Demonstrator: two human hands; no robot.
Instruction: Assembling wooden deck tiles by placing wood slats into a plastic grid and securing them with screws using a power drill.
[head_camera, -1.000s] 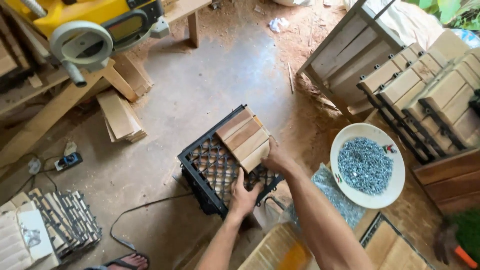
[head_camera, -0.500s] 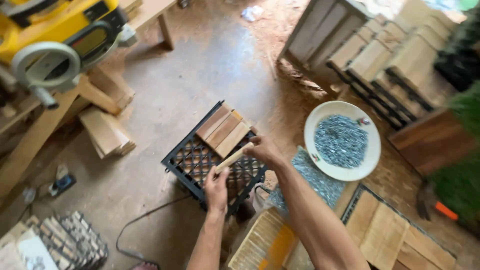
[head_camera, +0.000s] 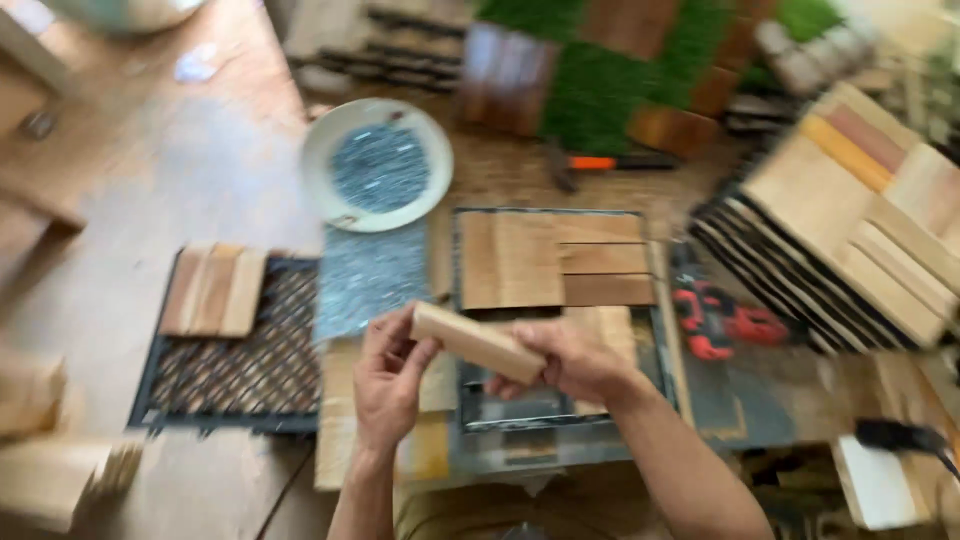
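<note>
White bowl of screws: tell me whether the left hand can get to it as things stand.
Probably yes. The white bowl of screws lies open beyond the left hand with nothing between, but that hand grips the wooden slat with the right hand.

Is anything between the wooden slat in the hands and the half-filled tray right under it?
Nothing visible: the wooden slat, held by the left hand and right hand, hangs directly above the tray, over its bare part.

Dusty concrete floor (head_camera: 215, 175) w/ sawdust, green turf patch (head_camera: 600, 90) at top, bright daylight, blurry.
</note>
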